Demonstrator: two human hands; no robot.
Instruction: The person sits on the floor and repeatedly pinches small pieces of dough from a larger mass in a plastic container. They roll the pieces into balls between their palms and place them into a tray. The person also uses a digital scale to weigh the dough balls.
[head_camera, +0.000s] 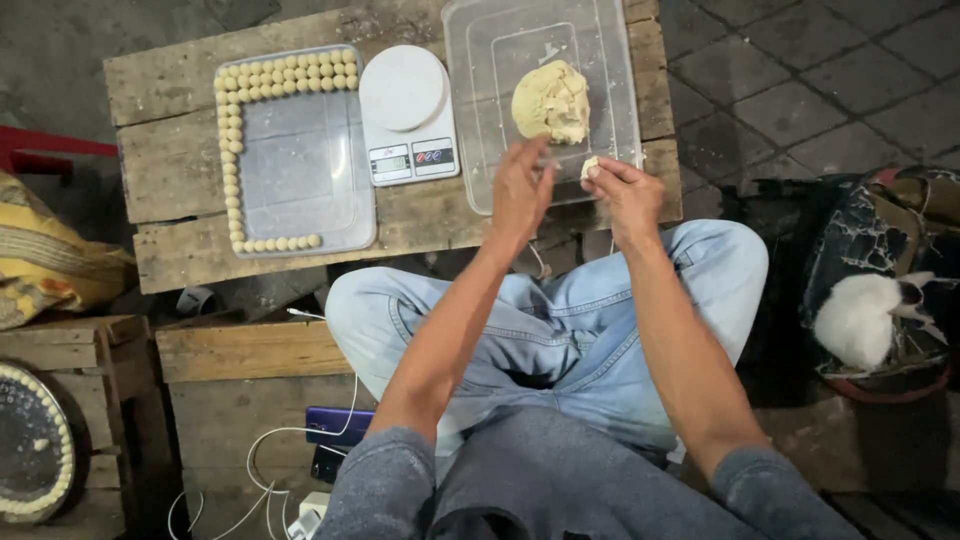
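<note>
On rough wooden table (180, 85) over grey paving (outdoors): hands (575, 190) pinching dough bit (589, 166).

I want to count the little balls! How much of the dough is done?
Done: small dough balls line the top, left and part of the bottom edge of the left tray. In hand: the right hand pinches a small piece beside the left hand. Left: a big dough lump and the tray's bare middle.

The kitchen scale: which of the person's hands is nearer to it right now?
Left. The left hand hovers just right of the scale, at the dough tub's edge. The right hand is farther right, pinching a small dough piece.
</note>
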